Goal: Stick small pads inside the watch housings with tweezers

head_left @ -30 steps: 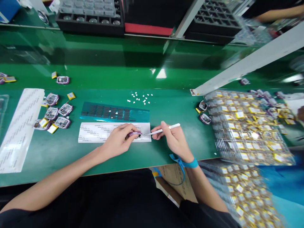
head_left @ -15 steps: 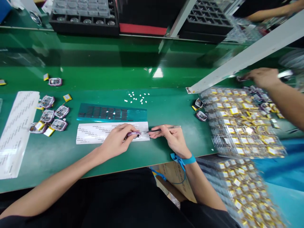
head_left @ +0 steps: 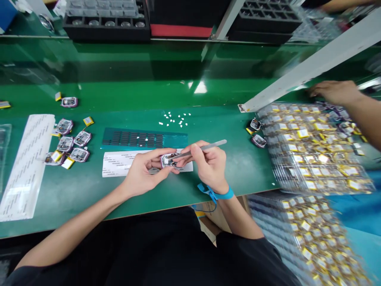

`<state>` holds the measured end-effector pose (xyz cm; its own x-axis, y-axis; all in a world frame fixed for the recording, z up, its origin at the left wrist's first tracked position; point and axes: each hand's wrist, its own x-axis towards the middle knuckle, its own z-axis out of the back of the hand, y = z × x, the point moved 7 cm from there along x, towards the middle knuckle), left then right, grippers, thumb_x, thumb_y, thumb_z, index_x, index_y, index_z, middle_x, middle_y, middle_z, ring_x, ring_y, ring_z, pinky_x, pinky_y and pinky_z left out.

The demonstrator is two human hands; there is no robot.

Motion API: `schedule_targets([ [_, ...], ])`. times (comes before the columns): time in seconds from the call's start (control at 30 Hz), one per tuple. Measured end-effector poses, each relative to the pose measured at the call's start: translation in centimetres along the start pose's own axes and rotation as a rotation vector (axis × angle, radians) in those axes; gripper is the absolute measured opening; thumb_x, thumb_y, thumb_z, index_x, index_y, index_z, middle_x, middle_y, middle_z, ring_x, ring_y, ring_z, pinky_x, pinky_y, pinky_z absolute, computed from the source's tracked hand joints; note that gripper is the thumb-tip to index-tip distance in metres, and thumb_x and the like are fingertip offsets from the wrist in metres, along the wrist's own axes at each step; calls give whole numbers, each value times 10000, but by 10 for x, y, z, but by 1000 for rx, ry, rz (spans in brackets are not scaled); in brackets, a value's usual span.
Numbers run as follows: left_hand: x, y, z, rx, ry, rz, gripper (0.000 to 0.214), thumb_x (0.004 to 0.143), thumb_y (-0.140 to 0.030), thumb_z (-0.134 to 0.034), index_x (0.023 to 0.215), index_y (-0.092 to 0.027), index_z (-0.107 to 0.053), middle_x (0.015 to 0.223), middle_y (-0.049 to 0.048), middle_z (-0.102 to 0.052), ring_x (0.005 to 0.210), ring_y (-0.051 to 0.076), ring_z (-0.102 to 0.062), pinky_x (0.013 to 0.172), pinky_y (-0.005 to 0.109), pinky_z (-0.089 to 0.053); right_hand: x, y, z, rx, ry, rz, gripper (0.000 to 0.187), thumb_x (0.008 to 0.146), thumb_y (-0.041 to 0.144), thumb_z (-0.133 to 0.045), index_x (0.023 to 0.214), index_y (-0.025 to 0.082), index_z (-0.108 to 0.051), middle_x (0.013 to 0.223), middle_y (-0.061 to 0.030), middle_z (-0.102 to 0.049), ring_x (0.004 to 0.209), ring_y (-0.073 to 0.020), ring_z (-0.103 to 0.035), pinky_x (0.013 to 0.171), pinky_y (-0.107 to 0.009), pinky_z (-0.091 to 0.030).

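Observation:
My left hand (head_left: 145,171) is closed on a small watch-like case (head_left: 167,160), its open side with the circuitry facing up. Pinched in my right hand (head_left: 210,165) is a pair of metal tweezers (head_left: 205,147), whose tip reaches into the case. A blue wrist strap (head_left: 223,194) is round my right wrist. Under the hands lies a white printed sheet (head_left: 114,165). Just beyond it is a teal film (head_left: 175,140) carrying rows of dark strips. Small white bits (head_left: 174,121) are scattered behind the film.
Several open cases (head_left: 79,155) with yellow batteries (head_left: 88,121) lie left, near another white sheet (head_left: 22,167). On the right stand stacked clear trays (head_left: 312,159) of batteries, and two more cases (head_left: 258,140). A co-worker's hand (head_left: 336,93) is beyond a white post (head_left: 297,67).
My left hand has turned the case so its open side faces up. The tweezers have moved left and their tip is now in the case. The view has shifted slightly.

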<state>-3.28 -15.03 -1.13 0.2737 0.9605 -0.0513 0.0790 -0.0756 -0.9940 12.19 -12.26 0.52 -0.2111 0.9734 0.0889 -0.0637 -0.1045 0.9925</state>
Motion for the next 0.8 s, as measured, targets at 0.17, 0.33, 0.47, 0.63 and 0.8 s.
schedule_targets([
  [0.17, -2, 1, -1, -12, -6, 1, 378, 846, -171, -723, 1219, -120, -690, 1010, 100, -818, 814, 229, -813, 742, 284, -669, 0, -1, -2, 4, 8, 35, 414, 980, 563, -587, 840, 191, -701, 690, -41, -761, 607, -176, -749, 571, -290, -652],
  [0.33, -2, 0, -1, -19, -11, -5, 379, 839, -149, -720, 1215, -112, -694, 1021, 104, -818, 825, 225, -813, 762, 276, -669, 1, -4, -1, -13, -3, 9, 438, 966, 598, -586, 838, 196, -703, 687, -41, -760, 600, -179, -745, 569, -299, -652],
  [0.47, -2, 1, -1, -16, -18, 1, 376, 839, -156, -722, 1212, -114, -695, 1021, 103, -819, 819, 231, -813, 760, 288, -673, 1, -1, -4, 7, 15, 42, 415, 987, 554, -584, 840, 188, -712, 702, -41, -768, 581, -166, -739, 564, -284, -649],
  [0.63, -2, 4, 0, -10, -18, 16, 276, 911, -212, -656, 1162, -122, -726, 1049, 111, -813, 773, 225, -811, 721, 294, -671, -1, 1, -5, -7, 28, 95, 357, 1006, 478, -594, 873, 178, -734, 725, -35, -778, 577, -161, -743, 561, -275, -650],
  [0.8, 2, 0, 22, 133, -159, -30, 276, 955, -274, -626, 1172, -144, -734, 1046, 105, -807, 763, 219, -803, 715, 304, -652, 3, 14, 30, -72, -209, 291, 284, 1024, 430, -583, 957, 220, -763, 773, -18, -782, 646, -164, -755, 573, -289, -636],
])
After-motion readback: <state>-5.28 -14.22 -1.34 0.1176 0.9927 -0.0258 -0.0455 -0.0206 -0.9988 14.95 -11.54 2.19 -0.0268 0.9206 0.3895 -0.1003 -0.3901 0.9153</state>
